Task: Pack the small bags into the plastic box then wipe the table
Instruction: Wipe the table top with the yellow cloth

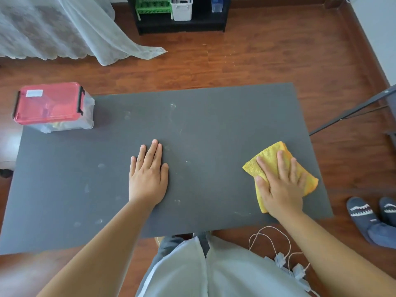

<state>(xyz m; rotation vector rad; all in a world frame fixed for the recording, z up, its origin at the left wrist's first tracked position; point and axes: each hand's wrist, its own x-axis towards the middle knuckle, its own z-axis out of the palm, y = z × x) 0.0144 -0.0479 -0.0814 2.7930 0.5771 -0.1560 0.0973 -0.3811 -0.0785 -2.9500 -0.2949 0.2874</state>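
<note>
A person leaned over a dark grey bench (203, 116) with both bare hands pressed flat on its top. The right hand (280, 187) lay palm down on a folded yellow cloth (270, 153) near the bench's right edge, toward the near right corner; its fingers (282, 166) were spread open across the fabric, pressing it to the surface rather than pinching it. The left hand (147, 179) rested palm down close to the middle of the bench, a little toward the near edge, its fingers (153, 153) extended and close together, holding nothing. A clear plastic box (55, 108) with a red lid (47, 102) stood at the far left corner, slightly overhanging the left edge, the lid seated with black latches at either end. A small pale label sat on the lid, its writing too small to read. Pale shapes showed faintly through the box's clear wall, too blurred to identify. Whitish smudges marked the bench top in several places, among them the far middle and the near left. Beyond the bench, on a wooden floor (267, 61), stood a black shelf (182, 24) carrying a green basket (153, 6) and a white bin (182, 9), while a sheer curtain (64, 28) trailed onto the floor at the left. A pair of dark slippers (364, 215) with a toothed pattern lay on the floor off the bench's near right corner.
</note>
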